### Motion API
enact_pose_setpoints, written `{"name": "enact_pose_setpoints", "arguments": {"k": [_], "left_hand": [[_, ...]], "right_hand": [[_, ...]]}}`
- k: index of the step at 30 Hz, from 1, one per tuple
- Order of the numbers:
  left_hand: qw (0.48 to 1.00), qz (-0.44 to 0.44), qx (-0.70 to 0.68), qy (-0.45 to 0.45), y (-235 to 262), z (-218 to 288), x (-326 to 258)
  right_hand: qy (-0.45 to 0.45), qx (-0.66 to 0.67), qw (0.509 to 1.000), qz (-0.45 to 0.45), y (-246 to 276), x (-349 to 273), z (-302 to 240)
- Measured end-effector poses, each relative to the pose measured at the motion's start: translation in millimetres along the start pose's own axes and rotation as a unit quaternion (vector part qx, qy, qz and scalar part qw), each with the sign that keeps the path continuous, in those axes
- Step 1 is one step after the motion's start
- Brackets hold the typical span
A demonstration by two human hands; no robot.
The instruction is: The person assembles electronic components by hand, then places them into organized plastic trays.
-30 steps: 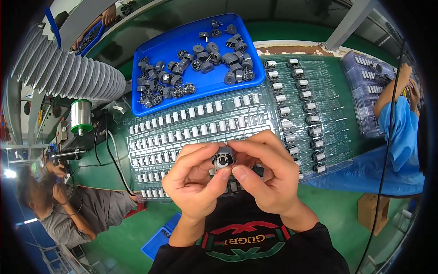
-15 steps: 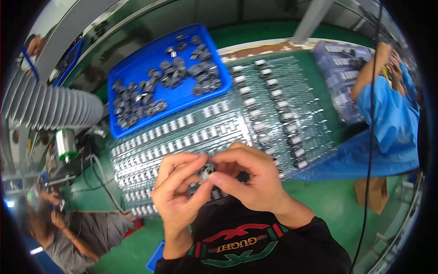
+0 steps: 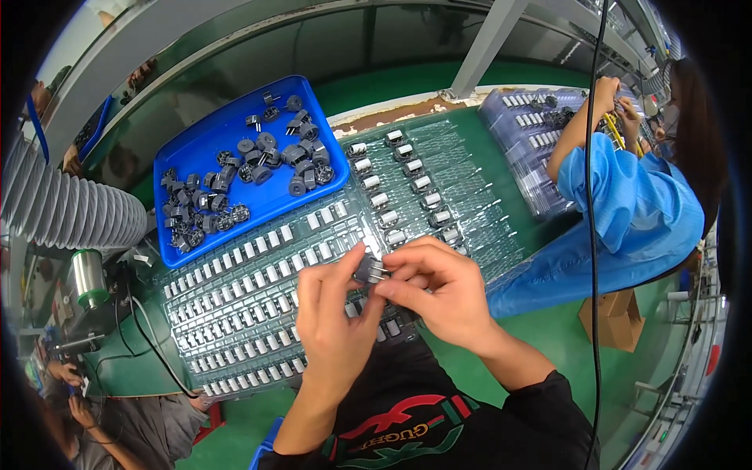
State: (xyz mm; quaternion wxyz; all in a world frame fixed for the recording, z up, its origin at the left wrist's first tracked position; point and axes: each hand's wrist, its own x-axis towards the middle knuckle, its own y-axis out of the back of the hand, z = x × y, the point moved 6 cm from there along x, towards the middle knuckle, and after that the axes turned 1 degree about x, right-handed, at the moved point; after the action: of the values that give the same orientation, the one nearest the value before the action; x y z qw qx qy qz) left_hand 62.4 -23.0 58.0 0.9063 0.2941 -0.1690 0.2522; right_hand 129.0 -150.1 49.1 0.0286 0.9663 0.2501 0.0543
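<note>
In front of me, over the near edge of the trays, both hands meet at one small dark grey plug part point(image 3: 365, 269) with metal pins pointing right. My left hand point(image 3: 335, 309) pinches its grey body between thumb and fingertips. The thumb and fingers of my right hand point(image 3: 442, 294) close at the pin side; the fingertips hide part of it. Beneath and left of my hands lies a clear plastic tray point(image 3: 258, 262) with rows of white cylindrical pieces. Right of it, another clear tray point(image 3: 474, 196) holds two columns of dark parts with white pieces.
A blue bin point(image 3: 188, 145) of loose grey plug parts stands at the back left. Stacked clear trays point(image 3: 513, 157) sit at the right, beside a co-worker in a blue sleeve point(image 3: 627, 204). A black cable point(image 3: 591, 235) hangs down there. A grey ribbed hose point(image 3: 70, 196) and solder spool point(image 3: 90, 278) are left.
The view has shifted, so the bin and trays sit further left and lower. Between my fingers the plug part has turned, and its metal pins now show.
</note>
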Motion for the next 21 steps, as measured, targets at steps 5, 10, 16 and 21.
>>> {"name": "enact_pose_setpoints", "arguments": {"k": [5,10,16,21], "left_hand": [[0.997,0.033,0.042,-0.053,-8.9,11.5,-1.4],[0.999,0.027,-0.018,-0.043,-19.5,10.0,2.2],[0.995,-0.035,-0.083,-0.053,-19.5,14.6,9.7],[0.992,-0.092,-0.049,-0.078,-19.6,13.8,-8.6]], "right_hand": [[-0.033,0.097,0.994,0.042,3.3,-4.5,9.8],[-0.035,0.107,0.990,0.083,14.3,0.2,8.6],[-0.073,0.077,0.992,0.069,41.3,38.7,6.3],[0.087,-0.290,0.951,0.056,95.9,123.4,0.6]]}}
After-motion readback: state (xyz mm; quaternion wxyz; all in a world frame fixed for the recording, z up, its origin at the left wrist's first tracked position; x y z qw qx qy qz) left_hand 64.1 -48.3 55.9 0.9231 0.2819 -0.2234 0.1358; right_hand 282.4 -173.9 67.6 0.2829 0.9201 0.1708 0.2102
